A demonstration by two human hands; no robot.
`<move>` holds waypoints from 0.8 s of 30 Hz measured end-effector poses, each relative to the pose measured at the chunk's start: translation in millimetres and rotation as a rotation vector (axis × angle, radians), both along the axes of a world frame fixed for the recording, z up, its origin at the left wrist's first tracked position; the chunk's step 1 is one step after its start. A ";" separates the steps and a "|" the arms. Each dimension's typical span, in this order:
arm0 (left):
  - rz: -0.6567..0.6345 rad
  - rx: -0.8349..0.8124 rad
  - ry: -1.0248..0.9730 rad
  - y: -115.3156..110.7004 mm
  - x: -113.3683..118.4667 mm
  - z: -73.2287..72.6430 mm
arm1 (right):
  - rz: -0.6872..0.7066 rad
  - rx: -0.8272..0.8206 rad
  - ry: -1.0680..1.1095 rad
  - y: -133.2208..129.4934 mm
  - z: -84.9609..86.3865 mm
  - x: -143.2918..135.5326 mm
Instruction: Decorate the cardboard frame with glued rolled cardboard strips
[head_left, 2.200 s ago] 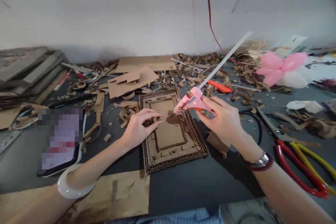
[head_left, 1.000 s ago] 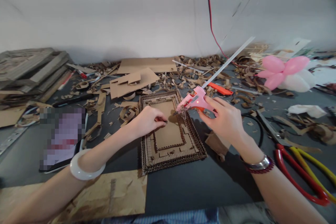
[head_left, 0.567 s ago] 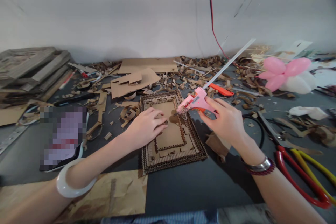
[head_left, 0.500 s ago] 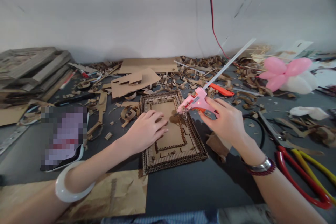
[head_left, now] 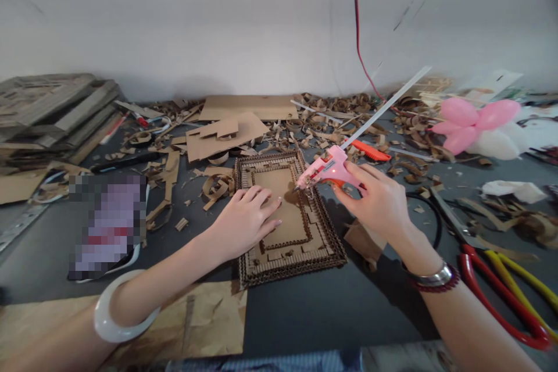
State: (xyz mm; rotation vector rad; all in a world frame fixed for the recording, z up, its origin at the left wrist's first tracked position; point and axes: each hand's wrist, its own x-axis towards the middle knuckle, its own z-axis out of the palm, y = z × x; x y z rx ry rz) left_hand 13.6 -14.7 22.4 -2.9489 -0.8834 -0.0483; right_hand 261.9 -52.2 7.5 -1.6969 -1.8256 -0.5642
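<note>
A rectangular cardboard panel (head_left: 285, 203) with layered corrugated borders lies on the dark table. My left hand (head_left: 249, 218) rests on its left side, palm down, fingers spread and holding nothing. My right hand (head_left: 378, 197) is wrapped round the handle of a pink glue gun (head_left: 333, 167). A long white glue stick (head_left: 386, 107) juts from the back of the gun. The nozzle is over the panel's right inner border; whether it touches cannot be made out.
Cardboard scraps (head_left: 231, 133) and curled strips cover the back. Scissors (head_left: 501, 296) with red and yellow handles lie right, a phone (head_left: 111, 226) left, an orange cutter (head_left: 370, 150) behind the gun. Pink balloons (head_left: 475, 119) sit at back right.
The glue gun in my right hand has shifted very slightly right. The fingers of my left hand have moved a little on the panel. The whole view has shifted slightly.
</note>
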 end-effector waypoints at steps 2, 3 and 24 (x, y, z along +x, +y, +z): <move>-0.004 0.002 0.012 -0.3 0.2 0.6 | -0.016 0.012 0.005 0.3 0.9 1.0; -0.007 0.005 0.018 -0.5 0.3 0.7 | -0.028 0.024 0.009 0.6 1.6 2.1; -0.005 0.064 0.108 -5.8 1.9 1.7 | -0.202 -0.045 0.518 11.7 4.2 55.8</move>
